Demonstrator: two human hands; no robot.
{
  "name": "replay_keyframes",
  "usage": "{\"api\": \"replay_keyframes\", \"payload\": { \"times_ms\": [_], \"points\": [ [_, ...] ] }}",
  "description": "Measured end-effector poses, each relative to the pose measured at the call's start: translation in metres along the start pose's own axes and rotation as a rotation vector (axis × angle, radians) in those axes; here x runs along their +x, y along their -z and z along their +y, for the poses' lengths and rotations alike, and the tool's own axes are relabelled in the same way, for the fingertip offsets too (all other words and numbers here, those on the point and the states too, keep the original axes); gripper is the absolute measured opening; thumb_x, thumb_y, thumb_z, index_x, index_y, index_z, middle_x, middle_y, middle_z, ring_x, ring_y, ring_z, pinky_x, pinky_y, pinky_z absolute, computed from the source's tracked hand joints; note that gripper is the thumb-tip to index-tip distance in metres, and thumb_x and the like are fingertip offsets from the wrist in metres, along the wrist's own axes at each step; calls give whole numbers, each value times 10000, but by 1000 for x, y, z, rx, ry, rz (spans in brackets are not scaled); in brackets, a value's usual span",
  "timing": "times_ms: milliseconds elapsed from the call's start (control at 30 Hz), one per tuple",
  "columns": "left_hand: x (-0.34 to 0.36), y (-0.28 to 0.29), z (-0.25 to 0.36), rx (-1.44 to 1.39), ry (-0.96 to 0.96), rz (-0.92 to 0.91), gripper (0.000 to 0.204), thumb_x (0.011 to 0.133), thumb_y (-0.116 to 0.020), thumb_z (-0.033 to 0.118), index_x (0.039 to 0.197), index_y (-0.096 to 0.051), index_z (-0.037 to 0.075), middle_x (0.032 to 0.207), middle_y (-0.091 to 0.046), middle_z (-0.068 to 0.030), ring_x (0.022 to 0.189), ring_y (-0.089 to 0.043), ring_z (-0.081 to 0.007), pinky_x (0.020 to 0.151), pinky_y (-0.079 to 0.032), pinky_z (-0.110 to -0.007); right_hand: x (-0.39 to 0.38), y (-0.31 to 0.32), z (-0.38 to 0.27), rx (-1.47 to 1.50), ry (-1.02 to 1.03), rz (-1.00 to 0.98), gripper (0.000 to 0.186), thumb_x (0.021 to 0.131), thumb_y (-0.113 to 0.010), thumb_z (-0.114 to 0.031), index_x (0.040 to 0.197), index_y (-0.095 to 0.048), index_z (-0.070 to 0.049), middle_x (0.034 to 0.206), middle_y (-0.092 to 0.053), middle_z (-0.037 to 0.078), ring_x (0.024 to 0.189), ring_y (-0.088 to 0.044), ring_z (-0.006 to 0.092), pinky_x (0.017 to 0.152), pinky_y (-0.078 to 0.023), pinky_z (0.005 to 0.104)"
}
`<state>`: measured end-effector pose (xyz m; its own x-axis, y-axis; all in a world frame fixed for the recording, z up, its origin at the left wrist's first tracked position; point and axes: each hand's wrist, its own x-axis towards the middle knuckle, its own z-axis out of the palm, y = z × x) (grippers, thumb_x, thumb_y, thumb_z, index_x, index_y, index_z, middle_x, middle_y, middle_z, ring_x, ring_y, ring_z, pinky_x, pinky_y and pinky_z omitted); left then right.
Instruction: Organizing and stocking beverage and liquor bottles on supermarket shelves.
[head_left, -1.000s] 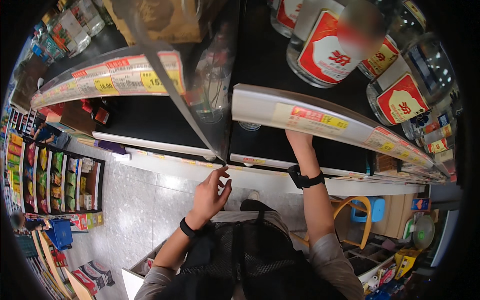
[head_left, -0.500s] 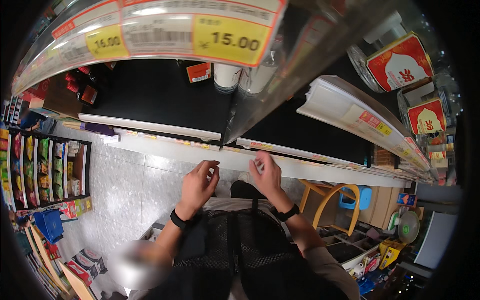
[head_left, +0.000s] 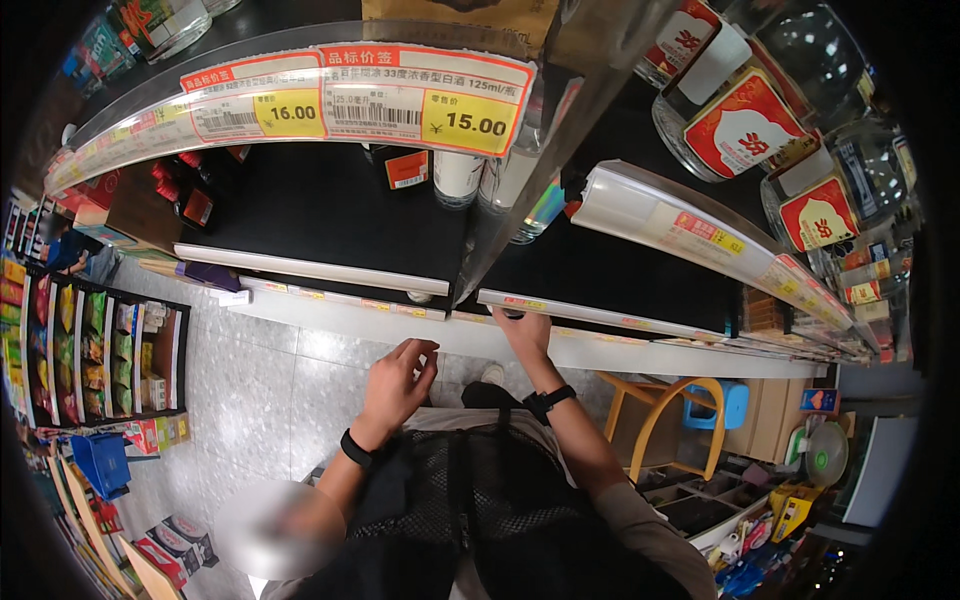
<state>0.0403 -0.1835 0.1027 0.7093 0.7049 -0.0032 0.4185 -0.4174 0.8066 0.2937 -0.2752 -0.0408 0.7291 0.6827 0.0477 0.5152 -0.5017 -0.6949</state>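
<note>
My right hand [head_left: 528, 338] reaches to the front edge of the lower right shelf [head_left: 620, 290], against its price strip [head_left: 560, 306]. Its fingers curl in, partly hidden by the strip, around a small dark thing too unclear to name. Over the floor, lower and to the left, my left hand [head_left: 397, 385] hangs in the air with loosely bent fingers apart and nothing in it. Farther in on the black shelves stand a white-labelled bottle [head_left: 458, 178] and a dark box with an orange label [head_left: 408, 169].
An upper shelf edge with price tags [head_left: 420, 100] hangs close overhead. A clear divider [head_left: 525, 215] separates the shelves. Glass bottles with red labels [head_left: 745, 125] stand at upper right. A wooden chair [head_left: 640, 425] and blue stool [head_left: 717, 405] are right; a snack rack [head_left: 105, 350] is left.
My right hand has moved forward to the shelf edge, its fingers now partly hidden there. My left hand has stayed nearly in place. The view has shifted slightly, bringing more upper-shelf bottles in.
</note>
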Motion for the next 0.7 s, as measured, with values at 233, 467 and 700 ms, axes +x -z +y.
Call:
{"api": "replay_keyframes", "payload": {
  "times_ms": [233, 467, 700],
  "points": [
    [1, 3, -6, 69, -109, -47, 239, 922, -739, 129, 1142, -689, 50, 967, -741, -101, 713, -733, -276, 677, -602, -366, -60, 40, -4, 91, 410, 155, 606, 746, -921, -236, 1266, -664, -61, 1211, -752, 163, 1058, -758, 343, 917, -613, 410],
    [7, 29, 36, 48, -485, -170, 670, 866, -792, 402, 1382, -583, 31, 1344, -618, -159, 1228, -609, -389, 975, -538, -459, -93, 139, -121, 252, 653, -143, 777, 668, -958, -243, 1316, -594, -15, 1267, -739, 171, 1124, -749, 326, 950, -619, 403],
    [30, 69, 36, 92, -621, 217, 674, 776, -861, 370, 1297, -625, 14, 1251, -725, -176, 1112, -726, -394, 925, -600, -440, -83, 152, -199, 580, 726, -80, 687, 750, -899, -160, 1332, -593, 34, 1338, -648, 307, 1210, -688, 396, 1008, -587, 447]
  ]
}}
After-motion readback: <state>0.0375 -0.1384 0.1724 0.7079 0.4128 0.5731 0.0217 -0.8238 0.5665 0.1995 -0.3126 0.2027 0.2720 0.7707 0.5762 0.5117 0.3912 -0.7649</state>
